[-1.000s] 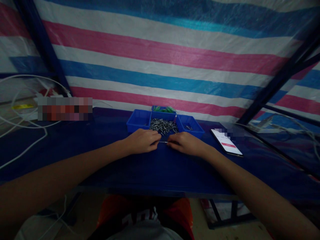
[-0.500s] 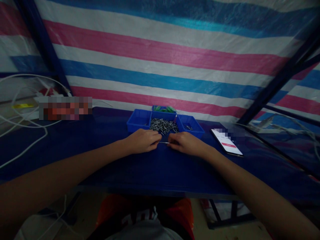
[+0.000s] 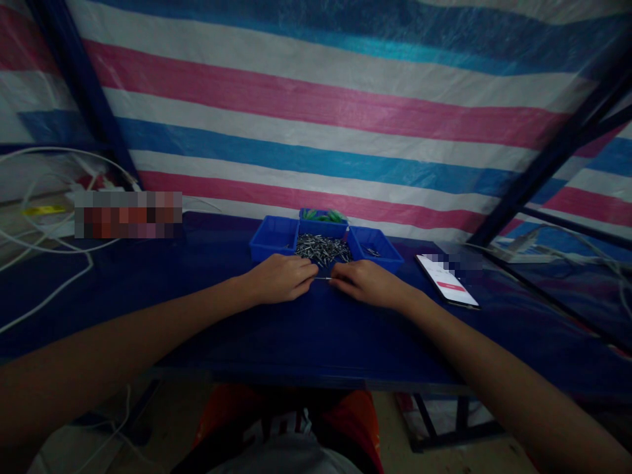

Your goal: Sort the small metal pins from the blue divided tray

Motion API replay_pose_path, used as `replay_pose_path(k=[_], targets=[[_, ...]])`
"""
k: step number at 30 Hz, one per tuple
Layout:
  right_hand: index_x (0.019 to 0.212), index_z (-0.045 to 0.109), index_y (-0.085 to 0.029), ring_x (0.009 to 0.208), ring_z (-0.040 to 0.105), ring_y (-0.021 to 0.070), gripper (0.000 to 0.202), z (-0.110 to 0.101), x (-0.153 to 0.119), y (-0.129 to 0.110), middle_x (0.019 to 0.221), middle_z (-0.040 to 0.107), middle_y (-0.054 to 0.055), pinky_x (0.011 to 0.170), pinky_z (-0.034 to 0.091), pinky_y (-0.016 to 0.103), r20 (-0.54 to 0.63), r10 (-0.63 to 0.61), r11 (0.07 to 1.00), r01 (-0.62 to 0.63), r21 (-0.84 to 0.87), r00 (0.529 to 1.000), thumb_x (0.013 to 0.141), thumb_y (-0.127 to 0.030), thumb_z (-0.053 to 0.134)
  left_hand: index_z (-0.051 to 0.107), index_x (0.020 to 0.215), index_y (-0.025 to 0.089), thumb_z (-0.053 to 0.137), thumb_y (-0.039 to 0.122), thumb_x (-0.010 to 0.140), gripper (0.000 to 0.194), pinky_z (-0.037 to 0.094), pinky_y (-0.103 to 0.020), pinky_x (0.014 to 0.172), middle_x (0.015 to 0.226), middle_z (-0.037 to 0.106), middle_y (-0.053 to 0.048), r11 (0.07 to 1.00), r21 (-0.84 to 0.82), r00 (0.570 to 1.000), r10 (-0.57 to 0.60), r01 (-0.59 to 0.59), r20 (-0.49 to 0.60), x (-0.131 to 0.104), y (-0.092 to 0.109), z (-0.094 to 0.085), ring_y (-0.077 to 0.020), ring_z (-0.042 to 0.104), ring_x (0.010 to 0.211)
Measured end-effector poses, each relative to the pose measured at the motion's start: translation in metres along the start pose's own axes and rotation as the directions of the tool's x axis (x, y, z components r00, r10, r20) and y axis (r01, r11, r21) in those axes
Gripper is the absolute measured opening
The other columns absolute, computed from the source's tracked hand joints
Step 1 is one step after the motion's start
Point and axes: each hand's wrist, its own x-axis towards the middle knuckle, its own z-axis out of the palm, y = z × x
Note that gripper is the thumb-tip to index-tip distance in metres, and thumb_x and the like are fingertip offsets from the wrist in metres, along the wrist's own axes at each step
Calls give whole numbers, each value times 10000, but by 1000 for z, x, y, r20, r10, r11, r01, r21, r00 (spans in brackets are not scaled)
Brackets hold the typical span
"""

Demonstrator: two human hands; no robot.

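Observation:
My left hand (image 3: 289, 279) and my right hand (image 3: 364, 283) face each other just above the table, fingers pinched. Between their fingertips stretches a thin, shiny metal rod (image 3: 322, 278), one end in each hand; its ends are covered by the fingers. Right behind my hands lies a heap of small dark and silvery metal pieces (image 3: 323, 249), too small to name exactly. Blue plastic bins stand around the heap: the left bin (image 3: 273, 238) holds little that I can see, and a few small metal pieces lie in the right bin (image 3: 390, 253).
Behind the heap, a blue bin (image 3: 323, 227) contains green items. A phone (image 3: 447, 282) with a lit screen lies on the blue table (image 3: 296, 349) to the right. White cables (image 3: 91, 263) loop at the left. A striped sheet (image 3: 316, 118) hangs behind, between blue metal posts.
Both hands stay almost in place, still pinching the thin metal rod. The rod has risen very slightly in view; the bins and heap look the same.

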Motion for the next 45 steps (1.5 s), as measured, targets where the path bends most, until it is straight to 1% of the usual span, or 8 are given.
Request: replay_pose_path(k=[5,8,14,21,29,36,41,45], targets=[[820,537,-152,606,510,110,200,-1,1,0,694,581,23,576,307,236,-1,-4,1000,4,-26,1000,915,-259,397,520,842,168,393,247,886,155,386,-239,599,788,598,-21,999,33,1000,-22,22,-1,0,2,-2,-140,566,725],[832,541,-152,628,521,117,187,-1,1,1,723,594,29,585,314,238,12,-15,1000,15,-20,1000,904,-287,432,527,839,163,391,249,887,169,386,-241,596,783,603,-25,999,38,1000,-29,29,-5,1,2,-3,-138,566,715],[793,529,-155,604,497,107,198,1,0,1,693,572,17,581,304,239,5,-20,999,21,-35,1000,914,-254,406,543,833,162,377,257,895,201,391,-242,602,773,609,-23,999,29,999,-37,37,-7,1,3,-2,-135,569,714],[787,519,-153,588,479,102,246,2,1,2,678,556,15,583,293,243,-12,-22,999,21,-30,1000,934,-276,365,553,834,164,401,292,894,208,396,-240,594,777,612,-17,999,40,999,-33,33,-5,1,2,-2,-141,579,729],[775,516,-155,596,481,104,223,1,2,2,684,557,14,577,288,238,-15,-13,999,12,-51,1000,918,-294,415,560,836,158,371,270,910,231,396,-236,594,758,614,-21,998,51,999,-26,27,-23,1,3,0,-132,576,702],[762,517,-155,579,470,99,261,3,2,2,662,543,7,575,290,242,-18,-28,999,27,-44,999,934,-292,377,571,841,158,377,286,912,244,418,-242,621,779,610,-20,998,40,999,-42,43,-24,1,3,-4,-140,580,733],[757,526,-155,577,471,99,294,2,2,-2,655,535,5,582,314,242,-12,-51,999,51,-13,999,945,-304,355,555,1050,161,413,342,905,272,444,-249,693,927,609,-47,999,33,991,21,-17,-131,0,2,-1,-157,566,860],[779,530,-158,603,499,105,316,1,2,-4,680,549,10,604,345,241,4,-84,996,84,12,996,956,-324,327,574,1019,161,396,316,917,257,453,-242,698,901,613,-43,995,18,982,98,-96,-163,1,2,-1,-145,567,839]])
